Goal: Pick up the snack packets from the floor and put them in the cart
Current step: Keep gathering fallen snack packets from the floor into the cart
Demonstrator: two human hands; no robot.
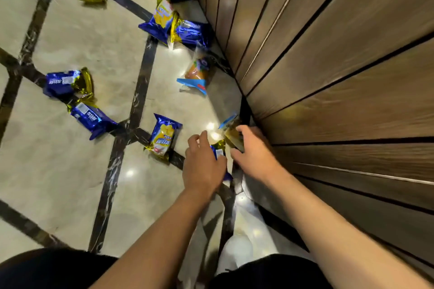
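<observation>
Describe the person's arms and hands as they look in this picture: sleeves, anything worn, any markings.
Both forearms are bare up to the bottom edge of the frame, with no sleeve in view. The left hand and the right hand wear no gloves, and no watch, band or ring shows on the wrists or visible fingers. No markings are visible. Motion blur softens fine detail. Dark clothing covers the legs below the arms.

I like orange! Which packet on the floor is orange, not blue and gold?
The clear packet with a light-blue end, lying alone beside the wooden wall.
</observation>
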